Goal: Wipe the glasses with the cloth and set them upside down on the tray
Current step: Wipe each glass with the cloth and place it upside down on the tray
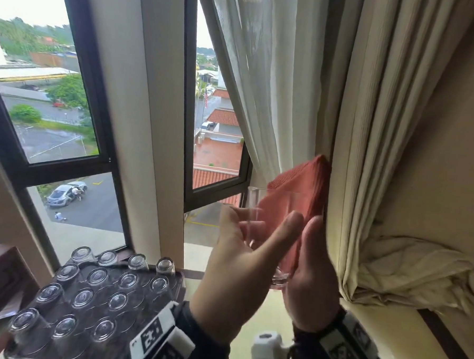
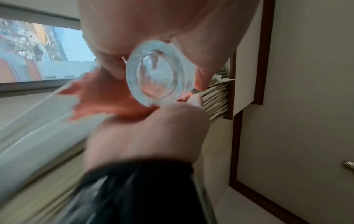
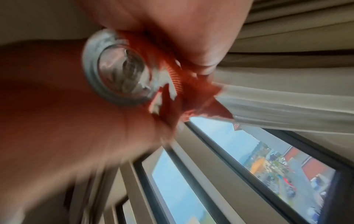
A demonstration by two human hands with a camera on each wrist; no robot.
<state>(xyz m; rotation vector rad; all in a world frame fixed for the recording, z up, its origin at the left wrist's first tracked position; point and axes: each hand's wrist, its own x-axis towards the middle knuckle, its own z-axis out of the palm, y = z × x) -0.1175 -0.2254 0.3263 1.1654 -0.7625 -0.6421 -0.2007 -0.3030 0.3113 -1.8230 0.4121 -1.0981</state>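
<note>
From the head view, your left hand grips the glass raised by the curtain, right of the tray of upturned glasses. Your right hand pinches the cloth against it. Both wrist views, blurred, face its base.

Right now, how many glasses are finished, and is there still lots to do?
Fourteen glasses already stand upside down on the dark tray. One more glass is in hand: the left hand holds it while the right hand presses the orange cloth against it. That one still has to go upside down on the tray. No other unwiped glasses show in these views.
</note>
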